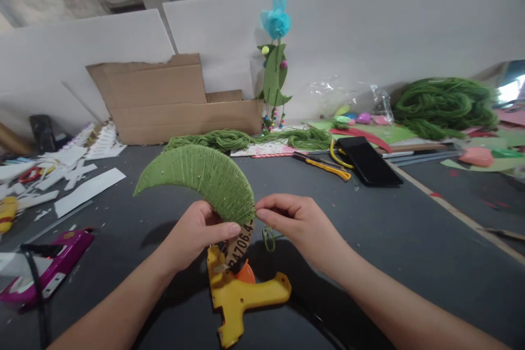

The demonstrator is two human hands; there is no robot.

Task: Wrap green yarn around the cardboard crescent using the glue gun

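A cardboard crescent, mostly wrapped in green yarn, is raised above the dark table. My left hand grips it near its lower end, thumb in front and fingers behind. Bare cardboard with printed black characters shows at that end. My right hand is pinched at the crescent's right edge, where the wrapping stops; the yarn between the fingertips is barely visible. A small loop of green yarn hangs just below this hand. Under the crescent lies a yellow hot glue gun with an orange part.
Behind stand a cardboard sheet and a hanging decoration with a blue flower. Green yarn bundles, a black phone and a yellow utility knife lie beyond my hands. At left are white scraps and a magenta power strip.
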